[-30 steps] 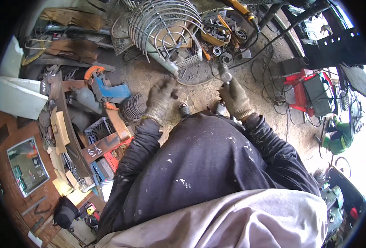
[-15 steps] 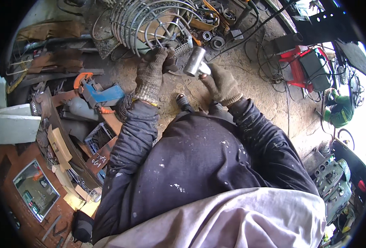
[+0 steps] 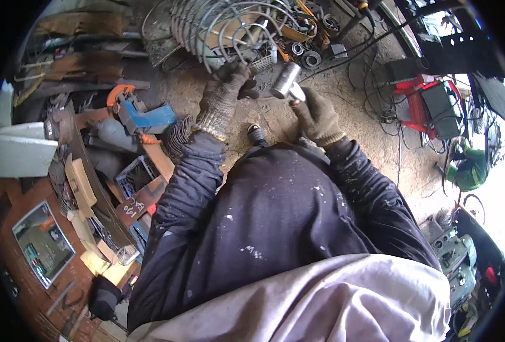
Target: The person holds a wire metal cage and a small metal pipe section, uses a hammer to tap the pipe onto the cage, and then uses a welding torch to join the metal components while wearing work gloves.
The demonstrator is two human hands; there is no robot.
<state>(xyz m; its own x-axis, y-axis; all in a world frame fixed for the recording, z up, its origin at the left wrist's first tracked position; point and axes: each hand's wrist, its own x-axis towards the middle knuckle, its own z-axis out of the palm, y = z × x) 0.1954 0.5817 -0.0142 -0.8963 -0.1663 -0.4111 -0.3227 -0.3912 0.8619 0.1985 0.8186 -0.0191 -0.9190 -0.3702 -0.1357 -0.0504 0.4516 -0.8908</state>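
My left hand (image 3: 223, 98), in a knitted glove dark at the fingers, is closed at the lower end of a large grey metal coil (image 3: 221, 35). The thumb side of that glove partly hides where it grips the coil. In my right hand (image 3: 319, 118), also gloved, is a hammer (image 3: 285, 81) with a shiny cylindrical metal head. The hammer head is raised to the right of my left hand, apart from it and from the coil. Most of the handle is hidden inside the right glove.
Bearing rings (image 3: 311, 60) and metal parts lie beyond the hammer. Cables (image 3: 372, 108) trail over the floor beside a red stool (image 3: 414, 94). At left stands a cluttered bench with a blue and orange tool (image 3: 150, 118). A person in green (image 3: 470, 168) crouches at far right.
The whole view has shifted, so coil, hands and floor objects appear farther right. Both hands keep their grips, and the hammer stays at about the same distance from my left hand.
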